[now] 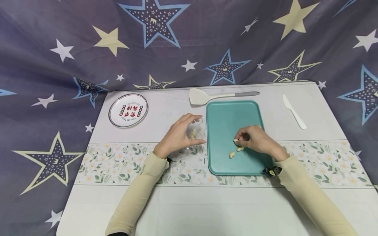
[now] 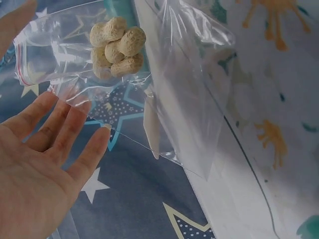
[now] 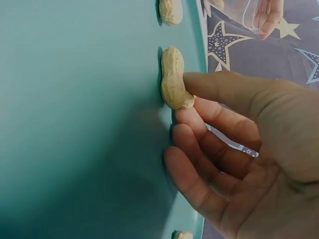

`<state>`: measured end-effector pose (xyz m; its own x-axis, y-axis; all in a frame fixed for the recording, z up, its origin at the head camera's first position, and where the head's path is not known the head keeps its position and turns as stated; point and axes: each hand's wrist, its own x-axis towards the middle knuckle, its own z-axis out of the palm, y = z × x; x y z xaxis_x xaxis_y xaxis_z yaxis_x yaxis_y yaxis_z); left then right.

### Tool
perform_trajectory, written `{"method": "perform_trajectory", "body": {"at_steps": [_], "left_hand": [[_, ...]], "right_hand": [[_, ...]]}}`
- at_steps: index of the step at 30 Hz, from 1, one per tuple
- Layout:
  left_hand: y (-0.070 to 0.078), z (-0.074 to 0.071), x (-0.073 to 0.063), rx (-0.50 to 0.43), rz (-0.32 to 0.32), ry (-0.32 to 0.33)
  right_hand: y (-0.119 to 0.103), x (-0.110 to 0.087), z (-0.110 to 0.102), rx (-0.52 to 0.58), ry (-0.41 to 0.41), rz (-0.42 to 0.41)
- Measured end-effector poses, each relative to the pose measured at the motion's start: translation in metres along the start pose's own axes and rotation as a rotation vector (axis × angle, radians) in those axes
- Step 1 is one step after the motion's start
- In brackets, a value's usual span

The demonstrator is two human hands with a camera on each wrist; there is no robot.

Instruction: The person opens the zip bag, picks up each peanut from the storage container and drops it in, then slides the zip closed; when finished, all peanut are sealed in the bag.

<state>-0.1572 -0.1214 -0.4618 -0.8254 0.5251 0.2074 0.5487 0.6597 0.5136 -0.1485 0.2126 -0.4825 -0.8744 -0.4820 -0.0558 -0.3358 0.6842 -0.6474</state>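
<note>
In the head view my left hand (image 1: 178,134) curves in a wide C around a clear zip bag (image 1: 200,130), thumb and fingers at opposite sides of its mouth. Several unshelled peanuts (image 2: 119,45) lie inside the bag, which has a red line along its zip edge. Over the teal tray (image 1: 227,114), my right hand (image 1: 257,139) pinches a peanut (image 1: 235,140) between thumb and fingertips. Just below that hand, two more peanuts rest on the tray, one nearer (image 1: 231,154) and one partly under the fingers (image 1: 240,149). Another peanut (image 3: 183,235) shows at the right wrist view's bottom edge.
A white spatula (image 1: 199,97) with a grey handle lies behind the tray. To the right is a white plastic knife (image 1: 293,111); a round white plate (image 1: 128,110) with red lettering sits at the back left. A star-patterned curtain (image 1: 189,42) hangs behind the table.
</note>
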Motion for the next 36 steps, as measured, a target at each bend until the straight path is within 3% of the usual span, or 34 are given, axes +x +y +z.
{"method": "perform_trajectory", "body": {"at_steps": [20,30,36], "left_hand": [[-0.003,0.006,0.002,-0.014,0.009,-0.004],[0.000,0.008,0.002,-0.032,0.018,0.001],[0.001,0.010,0.002,-0.036,0.027,-0.003]], "right_hand": [[-0.020,0.018,-0.002,0.107,0.155,-0.075],[-0.043,0.029,0.000,0.098,0.183,-0.128],[-0.057,0.039,0.008,0.157,0.190,-0.143]]}}
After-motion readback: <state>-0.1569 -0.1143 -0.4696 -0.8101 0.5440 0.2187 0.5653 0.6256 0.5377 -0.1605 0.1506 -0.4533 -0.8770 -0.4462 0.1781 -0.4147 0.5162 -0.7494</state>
